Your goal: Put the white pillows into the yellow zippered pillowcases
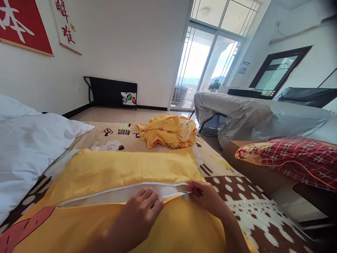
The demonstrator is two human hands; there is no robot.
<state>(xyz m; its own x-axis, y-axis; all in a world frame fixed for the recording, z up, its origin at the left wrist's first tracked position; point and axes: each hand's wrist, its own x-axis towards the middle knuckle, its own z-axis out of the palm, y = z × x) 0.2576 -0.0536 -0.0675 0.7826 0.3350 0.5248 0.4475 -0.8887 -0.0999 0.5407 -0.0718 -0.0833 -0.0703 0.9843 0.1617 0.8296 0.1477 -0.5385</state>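
Two hands met the yellow cover (131,165), near on the patterned blanket (242,191): right hand (206,196) pinched the opening's (116,195) right end; left hand (143,211) curled at its near edge, grip unclear. Taut edges seemed wisest.

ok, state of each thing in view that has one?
Yellow cover: flat, white showing inside
Zipper: open along the gap
Left hand: curled at the opening's near edge
Right hand: pinching the opening's right end
Yellow cloth: bunched
White bedding: rumpled
Patterned blanket: spread
Plastic sheet: draped
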